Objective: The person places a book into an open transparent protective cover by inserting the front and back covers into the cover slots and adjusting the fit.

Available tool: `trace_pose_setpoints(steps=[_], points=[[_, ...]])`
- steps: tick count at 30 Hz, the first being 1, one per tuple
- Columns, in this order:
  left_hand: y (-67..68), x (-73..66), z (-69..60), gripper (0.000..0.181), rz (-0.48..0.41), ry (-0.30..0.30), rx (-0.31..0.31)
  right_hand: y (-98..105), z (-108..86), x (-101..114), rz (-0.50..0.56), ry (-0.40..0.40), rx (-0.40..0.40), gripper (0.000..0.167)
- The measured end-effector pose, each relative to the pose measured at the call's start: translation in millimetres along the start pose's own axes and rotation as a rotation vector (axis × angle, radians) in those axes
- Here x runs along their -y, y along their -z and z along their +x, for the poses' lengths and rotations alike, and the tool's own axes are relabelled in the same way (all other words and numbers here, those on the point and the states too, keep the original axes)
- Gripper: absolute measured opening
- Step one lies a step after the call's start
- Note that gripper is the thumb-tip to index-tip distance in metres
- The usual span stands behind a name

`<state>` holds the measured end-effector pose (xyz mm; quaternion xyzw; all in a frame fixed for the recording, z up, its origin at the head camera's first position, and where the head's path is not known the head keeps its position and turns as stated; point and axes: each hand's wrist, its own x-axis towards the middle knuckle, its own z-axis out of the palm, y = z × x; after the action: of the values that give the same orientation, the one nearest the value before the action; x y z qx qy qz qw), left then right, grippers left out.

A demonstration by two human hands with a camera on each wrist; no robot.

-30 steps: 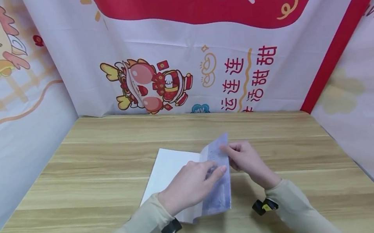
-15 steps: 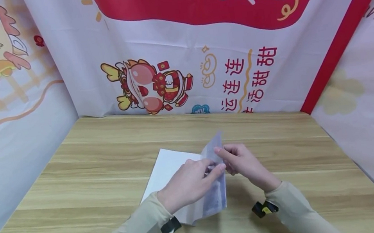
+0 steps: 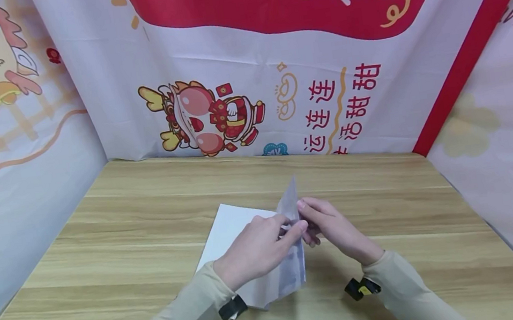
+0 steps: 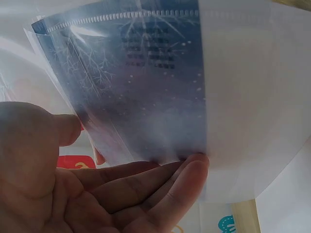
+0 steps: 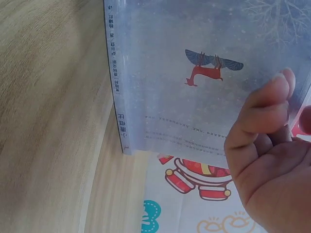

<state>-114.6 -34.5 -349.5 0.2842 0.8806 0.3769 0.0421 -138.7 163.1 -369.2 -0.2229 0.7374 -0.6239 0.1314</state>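
A book (image 3: 238, 227) lies opened on the table, its white page facing up. Its bluish-purple front or back cover (image 3: 292, 274) stands raised, with a clear plastic jacket (image 4: 243, 107) around it. My left hand (image 3: 258, 249) reaches over the page; its extended fingers touch the jacket and the cover's inner flap, the thumb near the free edge. My right hand (image 3: 335, 225) pinches that free edge from the other side, thumb at the edge and fingers bent outside. A red deer picture (image 5: 206, 74) shows on the outer side, beside the spine (image 5: 116, 77).
The wood-grain table (image 3: 124, 226) extends all around the book. A white printed cloth (image 3: 118, 108) hangs at the back, and more cloth hangs on both sides. Dark bands (image 3: 362, 287) sit at the wrists.
The raised cover has tilted left and stands more upright. My right hand has shifted slightly left with it, its thumb moving from the inner face to the edge. My left hand barely moved.
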Motion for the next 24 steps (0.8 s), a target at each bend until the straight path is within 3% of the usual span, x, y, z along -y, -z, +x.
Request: trace_pose_setpoints(steps=[8, 16, 24], points=[[1.4, -0.6, 0.8, 0.050, 0.004, 0.006, 0.011, 1, -2.1, -1, -0.003, -0.008, 0.057, 0.043], [4.8, 2.1, 2.0, 0.042, 0.019, 0.004, 0.007, 0, -0.6, -3, -0.047, -0.023, 0.052, 0.042], [11.4, -2.4, 0.9, 0.032, 0.018, 0.037, 0.000, -3, -0.3, -5, -0.020, 0.017, 0.089, 0.039]])
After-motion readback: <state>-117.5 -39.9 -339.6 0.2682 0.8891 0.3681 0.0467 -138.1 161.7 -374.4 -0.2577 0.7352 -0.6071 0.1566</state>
